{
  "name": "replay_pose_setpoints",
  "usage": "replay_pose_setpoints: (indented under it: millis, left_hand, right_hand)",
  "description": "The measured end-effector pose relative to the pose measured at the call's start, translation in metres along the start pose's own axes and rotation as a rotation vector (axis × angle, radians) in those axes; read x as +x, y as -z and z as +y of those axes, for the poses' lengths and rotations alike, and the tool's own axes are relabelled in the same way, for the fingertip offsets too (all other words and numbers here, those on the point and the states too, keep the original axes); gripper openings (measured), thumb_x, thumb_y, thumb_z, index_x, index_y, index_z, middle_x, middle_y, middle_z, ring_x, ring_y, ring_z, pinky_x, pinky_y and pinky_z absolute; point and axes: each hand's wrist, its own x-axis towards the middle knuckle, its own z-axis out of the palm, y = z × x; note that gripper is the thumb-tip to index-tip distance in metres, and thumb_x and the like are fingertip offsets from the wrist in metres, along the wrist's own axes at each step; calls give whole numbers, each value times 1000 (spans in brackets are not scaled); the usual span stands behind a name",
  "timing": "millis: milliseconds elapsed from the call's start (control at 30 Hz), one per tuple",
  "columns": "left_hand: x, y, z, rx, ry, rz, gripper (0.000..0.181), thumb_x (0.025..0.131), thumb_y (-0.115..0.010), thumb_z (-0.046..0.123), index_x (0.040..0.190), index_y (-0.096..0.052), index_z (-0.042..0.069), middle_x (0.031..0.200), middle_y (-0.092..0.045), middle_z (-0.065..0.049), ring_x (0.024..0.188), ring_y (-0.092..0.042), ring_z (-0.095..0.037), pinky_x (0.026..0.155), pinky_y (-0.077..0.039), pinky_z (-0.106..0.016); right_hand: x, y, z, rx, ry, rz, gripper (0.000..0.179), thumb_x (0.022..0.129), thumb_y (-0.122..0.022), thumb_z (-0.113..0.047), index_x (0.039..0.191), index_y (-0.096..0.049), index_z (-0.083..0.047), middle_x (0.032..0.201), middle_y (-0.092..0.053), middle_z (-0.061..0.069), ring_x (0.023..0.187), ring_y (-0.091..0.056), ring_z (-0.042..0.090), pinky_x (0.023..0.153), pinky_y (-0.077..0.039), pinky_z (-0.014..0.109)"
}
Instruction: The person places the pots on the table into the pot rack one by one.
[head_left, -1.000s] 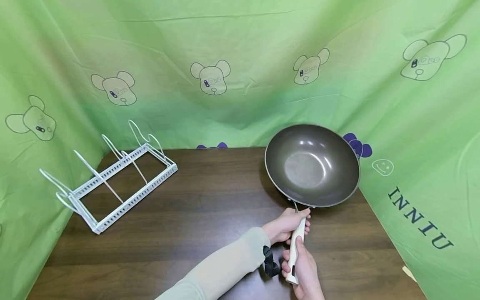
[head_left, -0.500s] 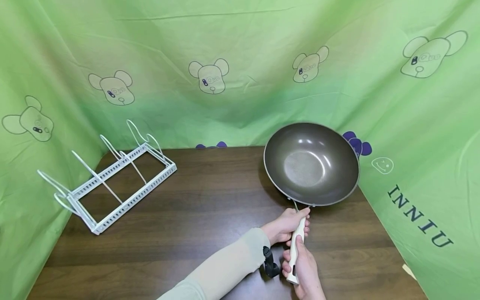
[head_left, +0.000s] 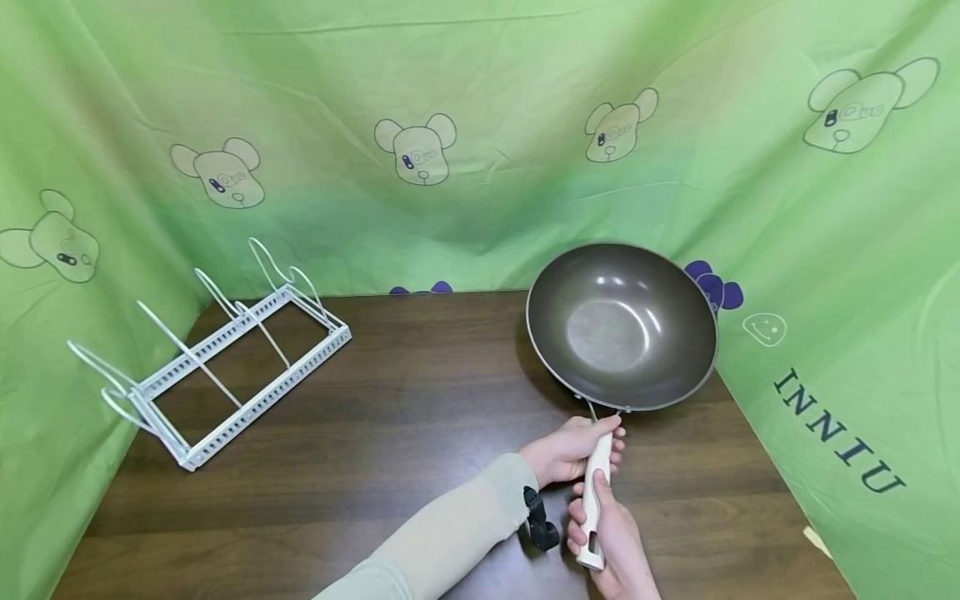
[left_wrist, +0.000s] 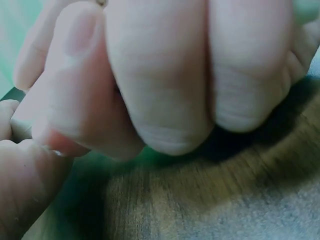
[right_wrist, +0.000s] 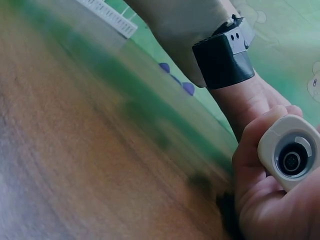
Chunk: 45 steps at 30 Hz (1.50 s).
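Note:
A dark, deep wok (head_left: 622, 329) with a pale rim is at the right of the head view, its inside facing up and its long cream handle (head_left: 591, 510) pointing toward me. My left hand (head_left: 572, 446) grips the handle close to the pan, thumb along the top. Lower down, my right hand (head_left: 613, 533) wraps round the handle's near end, thumb on top. In the right wrist view, the handle's butt end (right_wrist: 267, 145) shows a round dark hole. Curled fingers (left_wrist: 160, 85) fill most of the left wrist view and hide what they hold.
A white metal rack (head_left: 270, 396) with several upright wire dividers stands on the brown wood table (head_left: 405, 400) at the left. Green printed cloth (head_left: 495, 150) hangs behind and on both sides, close to the wok. A black wrist camera (head_left: 540, 521) hangs below my left sleeve.
My right hand and the handle's near end have shifted slightly right. Both hands keep their grip, and the wok stays almost where it was. The head view has moved a little.

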Motion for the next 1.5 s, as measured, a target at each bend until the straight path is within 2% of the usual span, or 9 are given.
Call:
replay_pose_setpoints:
  millis: [167, 300, 433, 600, 933, 1300, 1500]
  left_hand:
    - [0, 2, 0, -23, 36, -36, 29, 108, -47, 25, 83, -52, 11, 70, -45, 3, 58, -43, -8, 52, -45, -19]
    - [0, 1, 0, -13, 25, -33, 30, 108, -47, 25, 81, -50, 12, 68, -44, 4, 56, -43, -7, 51, -44, -18]
    - [-1, -1, 0, -10, 16, -19, 30, 108, -47, 25, 82, -49, 12, 68, -44, 4, 56, -43, -7, 51, -44, -18]
    - [-2, -3, 2, -12, 12, -5, 30, 108, -48, 25, 82, -48, 11, 68, -44, 3, 56, -42, -6, 50, -44, -18]
    - [-2, -8, 1, 1, -16, 85, 27, 106, -52, 23, 81, -50, 11, 66, -46, 3, 53, -43, -7, 47, -43, -18]
    - [0, -10, 2, 8, -50, 103, 27, 105, -53, 23, 82, -50, 11, 65, -44, 4, 52, -41, -7, 46, -41, -18]
    - [1, -11, 0, 24, -67, 134, 28, 106, -52, 23, 80, -49, 11, 63, -43, 4, 51, -40, -6, 44, -40, -18]
  right_hand:
    - [0, -3, 2, -15, -11, 19, 52, 103, -37, -61, 102, -49, -11, 66, -45, -6, 46, -40, 7, 43, -38, 20]
    - [1, -3, 2, -12, 1, 8, 50, 104, -36, -60, 101, -49, -12, 65, -46, -7, 45, -40, 7, 42, -37, 20]
    - [2, -4, 1, -21, 10, 3, 49, 105, -34, -59, 98, -49, -13, 65, -47, -8, 45, -40, 7, 42, -38, 20]
    - [2, -6, 1, -44, 5, 50, 48, 105, -34, -58, 97, -48, -12, 64, -46, -7, 44, -39, 7, 41, -38, 20]
    - [2, -8, 1, -80, 17, 102, 49, 106, -33, -58, 99, -46, -10, 63, -45, -7, 42, -39, 7, 40, -37, 21]
    - [4, -12, 2, -140, 51, 133, 50, 105, -35, -57, 100, -46, -9, 61, -46, -7, 42, -40, 7, 39, -40, 21]
    - [5, -11, 4, -142, 66, 134, 50, 105, -38, -58, 99, -47, -8, 61, -46, -6, 42, -41, 7, 38, -39, 21]
